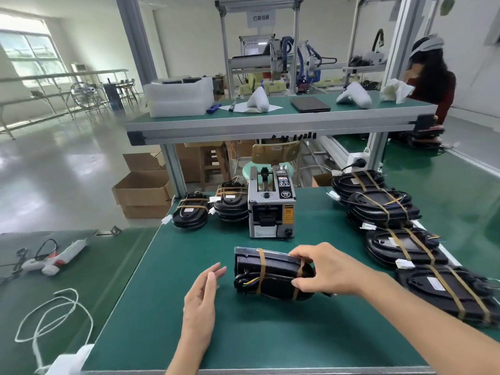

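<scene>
Worktop: a green mat [189, 253] covers it.
Black bundle: a pack of black parts [267, 274] with wires and two brown bands around it. It sits near the middle of the worktop, a bit closer to the near edge, right in front of the tape machine.
Right hand: it [324, 269] holds the right end of the black bundle. The fingers curl over the top and the thumb presses on the front.
Left hand: it [201, 296] is just to the left of the black bundle and does not touch it. The fingers are straight and close together, and it holds nothing.
Tape machine: a grey box [272, 204] stands near the far edge of the worktop.
Right stacks: more black packs with brown bands [384, 209] lie in a row along the right edge.
Left stacks: two small piles [190, 212] sit at the far left corner.
Side table: a glue gun [54, 259] and a white cord [51, 315] lie on the next table to the left.
Boxes: brown boxes [143, 190] are on the floor past the far left corner.
</scene>
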A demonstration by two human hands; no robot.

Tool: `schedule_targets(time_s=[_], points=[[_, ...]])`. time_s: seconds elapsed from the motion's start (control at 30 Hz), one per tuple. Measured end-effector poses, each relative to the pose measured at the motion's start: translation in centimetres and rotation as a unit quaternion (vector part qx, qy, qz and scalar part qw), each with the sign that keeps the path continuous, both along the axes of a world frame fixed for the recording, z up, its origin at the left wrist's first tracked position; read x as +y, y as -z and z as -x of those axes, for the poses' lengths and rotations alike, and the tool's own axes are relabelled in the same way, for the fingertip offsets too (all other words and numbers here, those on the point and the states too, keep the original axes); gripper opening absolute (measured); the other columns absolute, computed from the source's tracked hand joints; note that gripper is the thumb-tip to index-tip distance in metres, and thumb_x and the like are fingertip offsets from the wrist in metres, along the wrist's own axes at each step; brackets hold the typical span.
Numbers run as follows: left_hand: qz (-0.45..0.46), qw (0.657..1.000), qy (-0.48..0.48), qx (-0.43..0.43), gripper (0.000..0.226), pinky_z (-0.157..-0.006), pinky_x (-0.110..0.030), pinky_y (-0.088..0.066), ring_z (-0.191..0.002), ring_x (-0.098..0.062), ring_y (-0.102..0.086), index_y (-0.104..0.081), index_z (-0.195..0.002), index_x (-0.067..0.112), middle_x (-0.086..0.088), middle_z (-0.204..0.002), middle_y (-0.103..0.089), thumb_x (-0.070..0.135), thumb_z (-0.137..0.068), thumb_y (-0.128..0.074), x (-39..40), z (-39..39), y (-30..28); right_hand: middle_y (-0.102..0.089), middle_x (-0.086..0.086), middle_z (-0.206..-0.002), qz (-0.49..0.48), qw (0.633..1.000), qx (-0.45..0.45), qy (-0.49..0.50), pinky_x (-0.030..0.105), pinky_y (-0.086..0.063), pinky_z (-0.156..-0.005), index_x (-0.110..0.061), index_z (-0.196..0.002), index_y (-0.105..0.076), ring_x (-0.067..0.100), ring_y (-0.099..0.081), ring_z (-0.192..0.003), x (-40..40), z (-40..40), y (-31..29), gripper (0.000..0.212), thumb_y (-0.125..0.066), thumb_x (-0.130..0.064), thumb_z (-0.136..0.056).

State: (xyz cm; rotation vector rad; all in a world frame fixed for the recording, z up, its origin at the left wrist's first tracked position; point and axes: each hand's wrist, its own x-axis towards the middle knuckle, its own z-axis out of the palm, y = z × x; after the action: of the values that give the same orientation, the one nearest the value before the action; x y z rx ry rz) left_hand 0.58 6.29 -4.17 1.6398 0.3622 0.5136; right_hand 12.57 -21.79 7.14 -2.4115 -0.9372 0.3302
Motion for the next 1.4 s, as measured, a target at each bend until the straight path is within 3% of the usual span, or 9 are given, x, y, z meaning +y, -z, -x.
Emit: schedule_targets(time_s=[0.2,0.37,0.53,0.7,0.8,0.9,1.07,1.23,1.4], points=[[-0.038,0.996,0.077,0.007,0.036,-0.119,-0.035,-0.041,-0.138,-0.003,-0.057,-0.066,-0.141,0.038,0.017,-0.136,-0.071,0.043,-0.110,-0.048,-0.7,0.2,-0.7,-0.069,-0.011,-0.090,0.047,0.999,0.002,-0.008,0.030,-0.055,-0.071,-0.031,-0.114,-0.063,0.011,-0.062,-0.077,0.4,-0.7,0.3,0.044,-0.072,-0.052,-0.077],[-0.078,0.993,0.083,0.016,0.037,-0.104,-0.003,-0.040,-0.129,0.008,-0.060,-0.067,-0.138,0.035,0.022,-0.129,-0.073,0.015,-0.111,-0.051,-1.0,0.3,-1.2,-0.069,-0.017,-0.097,0.034,0.998,0.041,-0.032,0.024,-0.053,-0.073,-0.043,-0.125,-0.059,0.005,-0.062,-0.079,0.6,-1.5,0.2,0.049,-0.069,-0.046,-0.077],[-0.133,0.986,0.104,0.013,0.036,-0.091,-0.001,-0.041,-0.108,0.000,-0.066,-0.068,-0.133,0.036,0.020,-0.114,-0.072,0.012,-0.107,-0.060,-1.4,0.3,-1.4,-0.056,-0.029,-0.141,0.053,0.998,0.019,-0.016,0.022,-0.042,-0.109,-0.048,-0.155,-0.035,-0.008,-0.053,-0.123,0.6,-2.1,1.0,0.083,-0.064,-0.049,-0.078],[-0.111,0.985,0.128,0.029,0.037,-0.089,-0.004,-0.046,-0.107,-0.002,-0.072,-0.068,-0.119,0.050,0.018,-0.115,-0.078,0.016,-0.107,-0.062,-1.3,0.0,-1.3,-0.047,-0.035,-0.147,0.054,0.998,0.026,-0.023,0.021,-0.036,-0.114,-0.059,-0.154,-0.020,-0.014,-0.044,-0.131,0.5,-2.1,1.6,0.090,-0.063,-0.053,-0.075],[-0.114,0.984,0.136,0.020,0.034,-0.093,-0.006,-0.047,-0.112,-0.004,-0.071,-0.067,-0.122,0.049,0.016,-0.120,-0.077,0.019,-0.107,-0.060,-1.2,0.0,-1.2,-0.046,-0.041,-0.144,0.026,0.998,0.056,-0.029,0.015,-0.031,-0.113,-0.059,-0.154,-0.025,-0.023,-0.041,-0.131,1.0,-2.2,1.3,0.088,-0.068,-0.059,-0.077],[-0.118,0.982,0.146,0.017,0.031,-0.094,-0.009,-0.048,-0.113,-0.006,-0.072,-0.067,-0.124,0.046,0.013,-0.120,-0.077,0.021,-0.108,-0.059,-1.0,-0.1,-0.9,-0.064,-0.034,-0.130,-0.093,0.988,0.123,0.005,0.017,-0.041,-0.107,-0.047,-0.144,-0.053,-0.015,-0.057,-0.121,2.6,-2.4,0.3,0.065,-0.071,-0.059,-0.082],[-0.129,0.980,0.154,0.006,0.025,-0.095,-0.012,-0.049,-0.114,-0.009,-0.072,-0.068,-0.126,0.046,0.013,-0.123,-0.077,0.038,-0.105,-0.058,-0.9,-0.2,-0.9,-0.080,-0.007,-0.094,-0.265,0.927,0.154,0.217,0.028,-0.058,-0.074,-0.021,-0.102,-0.076,0.008,-0.077,-0.080,7.0,-5.0,-0.3,0.010,-0.068,-0.020,-0.097],[-0.124,0.981,0.151,-0.011,0.031,-0.096,-0.015,-0.051,-0.112,-0.009,-0.073,-0.070,-0.125,0.048,0.010,-0.122,-0.077,0.054,-0.097,-0.058,-0.9,-0.4,-0.9,-0.078,0.013,-0.087,-0.273,0.866,0.174,0.382,0.034,-0.056,-0.068,0.002,-0.079,-0.074,0.018,-0.076,-0.068,10.9,-7.7,0.9,0.017,-0.061,-0.005,-0.087],[-0.125,0.981,0.149,-0.012,0.026,-0.097,-0.024,-0.055,-0.109,-0.012,-0.074,-0.073,-0.122,0.048,0.008,-0.120,-0.078,0.047,-0.100,-0.060,-0.7,-0.6,-0.5,-0.077,0.004,-0.088,-0.309,0.820,0.204,0.435,0.022,-0.046,-0.054,-0.002,-0.088,-0.076,0.015,-0.075,-0.058,13.4,-9.0,1.4,0.014,-0.061,-0.004,-0.088]])
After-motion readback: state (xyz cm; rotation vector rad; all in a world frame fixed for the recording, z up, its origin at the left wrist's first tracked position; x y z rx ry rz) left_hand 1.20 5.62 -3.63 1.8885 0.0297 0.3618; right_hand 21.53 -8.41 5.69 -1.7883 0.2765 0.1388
